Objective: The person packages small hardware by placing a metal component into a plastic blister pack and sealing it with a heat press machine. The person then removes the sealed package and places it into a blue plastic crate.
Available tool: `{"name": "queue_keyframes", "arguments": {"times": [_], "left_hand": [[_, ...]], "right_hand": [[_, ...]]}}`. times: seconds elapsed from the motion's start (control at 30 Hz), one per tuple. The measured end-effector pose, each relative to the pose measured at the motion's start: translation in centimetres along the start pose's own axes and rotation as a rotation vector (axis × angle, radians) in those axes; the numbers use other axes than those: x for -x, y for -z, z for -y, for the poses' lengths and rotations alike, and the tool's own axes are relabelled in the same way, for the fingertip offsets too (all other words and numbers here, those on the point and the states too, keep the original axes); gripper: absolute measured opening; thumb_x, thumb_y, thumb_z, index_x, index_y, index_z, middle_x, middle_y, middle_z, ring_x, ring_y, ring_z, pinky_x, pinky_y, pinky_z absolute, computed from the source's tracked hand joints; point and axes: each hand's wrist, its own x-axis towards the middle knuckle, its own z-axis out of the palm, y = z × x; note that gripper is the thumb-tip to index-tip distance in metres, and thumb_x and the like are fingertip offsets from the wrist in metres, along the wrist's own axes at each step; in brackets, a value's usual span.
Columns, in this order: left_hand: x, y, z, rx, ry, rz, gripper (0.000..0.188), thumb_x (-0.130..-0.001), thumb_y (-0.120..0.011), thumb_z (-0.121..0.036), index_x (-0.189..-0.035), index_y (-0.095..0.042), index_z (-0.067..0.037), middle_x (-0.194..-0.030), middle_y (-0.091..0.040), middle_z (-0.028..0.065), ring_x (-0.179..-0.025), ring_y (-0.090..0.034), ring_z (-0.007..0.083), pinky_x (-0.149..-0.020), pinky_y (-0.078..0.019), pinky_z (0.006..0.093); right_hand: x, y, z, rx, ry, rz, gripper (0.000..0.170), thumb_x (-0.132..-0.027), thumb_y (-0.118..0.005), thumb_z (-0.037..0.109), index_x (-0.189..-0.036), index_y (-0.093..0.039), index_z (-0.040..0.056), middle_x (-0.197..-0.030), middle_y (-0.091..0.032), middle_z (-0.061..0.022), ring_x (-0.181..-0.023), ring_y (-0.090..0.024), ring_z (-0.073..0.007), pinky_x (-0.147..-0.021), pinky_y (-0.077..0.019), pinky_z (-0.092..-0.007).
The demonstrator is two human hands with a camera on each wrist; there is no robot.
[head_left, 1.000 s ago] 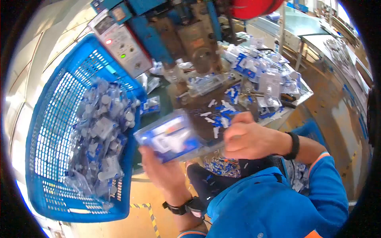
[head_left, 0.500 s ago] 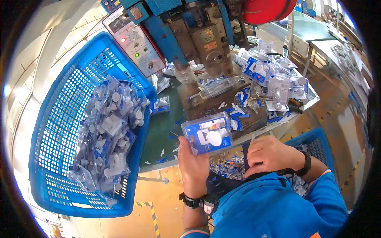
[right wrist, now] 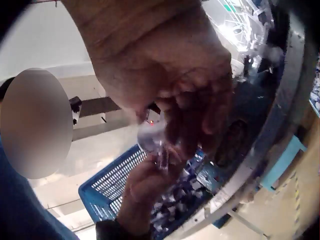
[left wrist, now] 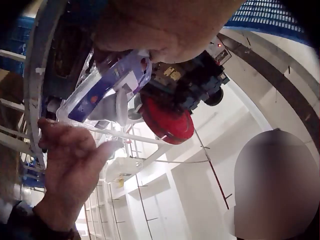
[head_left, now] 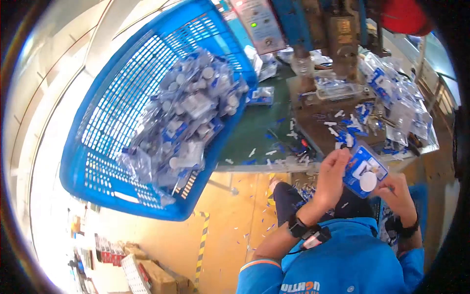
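A blister-packed light bulb (head_left: 361, 172) on a blue card is up in front of the body, above the lap and near the table's front edge. My left hand (head_left: 332, 175) pinches its upper left corner between thumb and fingers. At its lower right edge, my right hand (head_left: 397, 195) grips with curled fingers. In the left wrist view the pack (left wrist: 112, 95) tilts, with the right hand (left wrist: 72, 172) under its lower edge. The right wrist view has the right hand (right wrist: 165, 65) covering most of the pack, and the left hand (right wrist: 142, 192) beyond.
A big blue basket (head_left: 196, 208) at the left holds many bulb packs. One pack (head_left: 262, 95) lies on the green tabletop (head_left: 267, 130). White and blue scraps (head_left: 342, 130) litter the press bed below a press (head_left: 342, 39). More packs (head_left: 399, 95) are heaped right of it.
The pack has moved right, toward the body, in my left hand. My right hand, apart from it half a second ago, now grips its edge. The view has shifted left.
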Motion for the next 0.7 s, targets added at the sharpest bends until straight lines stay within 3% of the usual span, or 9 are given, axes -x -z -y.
{"name": "queue_keyframes", "arguments": {"times": [0.07, 0.1, 0.2, 0.3, 0.47, 0.53, 0.6, 0.67, 0.7], "left_hand": [[-0.2, 0.2, 0.2, 0.159, 0.031, 0.052, 0.026, -0.102, -0.054, -0.031, -0.094, -0.062, -0.008, -0.086, -0.059, -0.0034, -0.079, -0.053, 0.0048, -0.070, -0.0459, 0.0220], [0.0, 0.3, 0.1, 0.158, 0.043, 0.051, 0.026, -0.102, -0.055, -0.031, -0.092, -0.061, -0.008, -0.085, -0.058, -0.0045, -0.078, -0.051, 0.0038, -0.070, -0.0436, 0.0209], [0.3, 0.7, -1.0, 0.097, 0.046, 0.055, 0.028, -0.102, -0.055, -0.032, -0.089, -0.060, -0.008, -0.082, -0.056, -0.0061, -0.075, -0.047, 0.0018, -0.068, -0.0404, 0.0191], [0.4, 1.9, -1.3, -0.123, -0.013, 0.084, 0.029, -0.103, -0.053, -0.032, -0.088, -0.059, -0.008, -0.083, -0.057, -0.0053, -0.075, -0.048, 0.0022, -0.068, -0.0422, 0.0200], [0.8, 1.8, -2.8, -0.586, -0.053, 0.170, 0.028, -0.103, -0.050, -0.026, -0.089, -0.057, -0.003, -0.080, -0.055, -0.0024, -0.075, -0.047, 0.0075, -0.070, -0.0414, 0.0252], [1.1, 1.4, -2.5, -0.749, -0.325, 0.212, 0.027, -0.103, -0.048, -0.024, -0.092, -0.058, -0.001, -0.081, -0.054, 0.0036, -0.079, -0.050, 0.0141, -0.073, -0.0436, 0.0309], [1.2, 1.2, -2.0, -0.849, -0.275, 0.283, 0.022, -0.102, -0.047, -0.017, -0.097, -0.062, -0.001, -0.089, -0.062, 0.0116, -0.086, -0.061, 0.0231, -0.080, -0.0477, 0.0356], [1.1, 0.1, -2.0, -0.987, -0.202, 0.313, 0.027, -0.103, -0.043, -0.020, -0.098, -0.062, -0.001, -0.094, -0.063, 0.0131, -0.092, -0.060, 0.0275, -0.085, -0.0468, 0.0382], [0.2, 0.2, -2.3, -1.102, -0.251, 0.459, 0.029, -0.102, -0.040, -0.018, -0.100, -0.063, -0.001, -0.093, -0.064, 0.0127, -0.093, -0.061, 0.0271, -0.085, -0.0470, 0.0376]], "right_hand": [[0.6, 0.4, -1.4, -0.096, -0.010, 0.102, 0.024, -0.074, -0.067, 0.024, -0.084, -0.073, 0.0033, -0.086, -0.067, -0.0149, -0.079, -0.060, -0.0313, -0.077, -0.0472, -0.0392], [0.6, -0.2, -1.7, 0.152, 0.125, 0.070, 0.021, -0.073, -0.061, 0.021, -0.069, -0.070, 0.0019, -0.083, -0.067, -0.0137, -0.077, -0.062, -0.0277, -0.074, -0.0484, -0.0373], [1.1, -1.6, -1.5, -0.313, -0.092, -0.035, 0.019, -0.072, -0.060, 0.019, -0.072, -0.067, 0.0015, -0.078, -0.066, -0.0101, -0.069, -0.061, -0.0215, -0.067, -0.0483, -0.0342], [1.0, -3.4, -1.9, -0.269, -0.181, -0.091, 0.015, -0.071, -0.061, 0.015, -0.075, -0.063, 0.0010, -0.075, -0.063, -0.0064, -0.063, -0.056, -0.0147, -0.059, -0.0453, -0.0293], [1.3, -3.4, -4.4, -0.333, -0.249, -0.103, 0.017, -0.071, -0.063, 0.012, -0.084, -0.061, 0.0005, -0.072, -0.057, -0.0024, -0.066, -0.051, -0.0098, -0.060, -0.0411, -0.0252], [1.0, -3.4, -2.9, -0.511, -0.318, -0.186, 0.018, -0.073, -0.064, 0.013, -0.087, -0.061, 0.0014, -0.073, -0.056, -0.0020, -0.067, -0.048, -0.0084, -0.060, -0.0396, -0.0254], [1.6, -1.4, -2.2, -0.197, -0.286, -0.112, 0.017, -0.085, -0.069, 0.019, -0.087, -0.063, 0.0032, -0.074, -0.058, -0.0019, -0.068, -0.053, -0.0077, -0.058, -0.0411, -0.0253], [2.5, 0.5, -1.4, -0.209, -0.205, 0.010, 0.022, -0.094, -0.065, 0.023, -0.088, -0.063, 0.0020, -0.065, -0.056, -0.0037, -0.059, -0.055, -0.0091, -0.051, -0.0418, -0.0299], [3.0, 1.4, -1.3, -0.170, -0.124, -0.021, 0.023, -0.093, -0.065, 0.022, -0.087, -0.062, 0.0001, -0.065, -0.056, -0.0065, -0.058, -0.053, -0.0104, -0.051, -0.0415, -0.0303]]}}
